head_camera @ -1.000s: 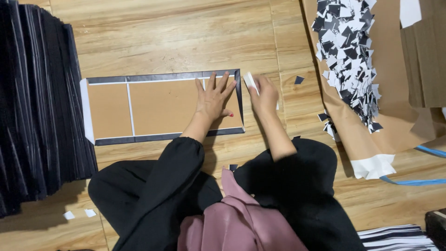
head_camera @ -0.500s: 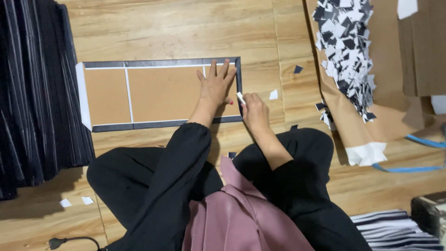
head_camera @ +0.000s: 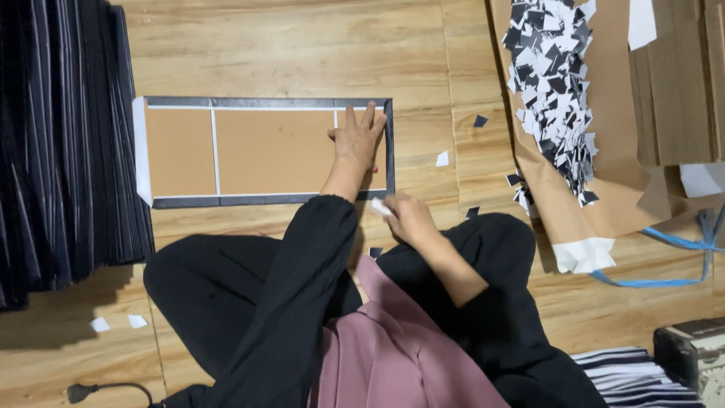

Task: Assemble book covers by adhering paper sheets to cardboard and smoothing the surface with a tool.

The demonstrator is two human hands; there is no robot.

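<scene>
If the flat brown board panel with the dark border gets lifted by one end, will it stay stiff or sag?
The brown board panel with dark border lies flat under the left hand, so it is probably stiff. Its pale seams suggest hinge lines where it may fold. It looks thin, so likely light and apt to slide on the wooden floor.

Even, fairly bright indoor light falls from above on the pale wooden plank floor (head_camera: 302, 45), with no hard glare. A soft shadow spreads at the lower left of the frame beside the tall stack of dark folded sheets (head_camera: 60, 143), which stays murky. The centre is sharp; the lower right corner looks slightly soft and the floor lines bow a little towards the edges.
</scene>
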